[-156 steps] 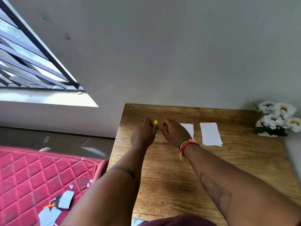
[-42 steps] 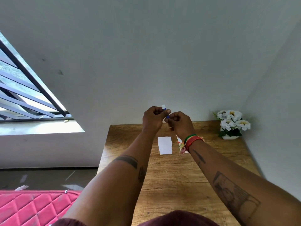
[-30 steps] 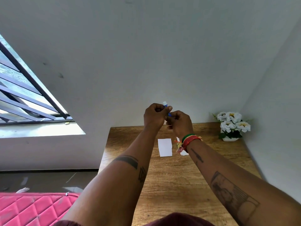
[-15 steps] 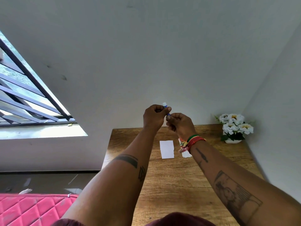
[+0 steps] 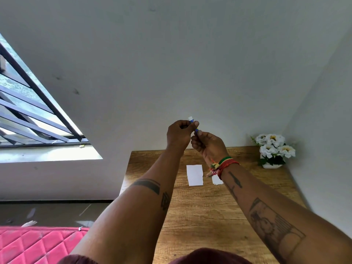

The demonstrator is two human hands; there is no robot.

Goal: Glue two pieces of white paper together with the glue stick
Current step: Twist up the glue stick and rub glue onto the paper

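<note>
Both hands are raised above the far edge of the wooden table (image 5: 209,216). My left hand (image 5: 179,135) and my right hand (image 5: 208,144) together grip a small blue glue stick (image 5: 191,119), whose white tip pokes up above the left fingers. Most of the stick is hidden in the fingers. One white paper (image 5: 194,175) lies flat on the table below the hands. A second white paper (image 5: 216,180) lies to its right, mostly covered by my right wrist and its coloured wristband.
A pot of white flowers (image 5: 273,150) stands in the table's far right corner against the wall. A barred window (image 5: 28,115) is at the left. A pink quilted mattress (image 5: 34,244) lies on the floor, lower left, with paper scraps nearby.
Since five seconds ago both hands lifted the glue stick off the table to above its far edge. In the last second they have stayed nearly still, with small finger movements on the stick.
</note>
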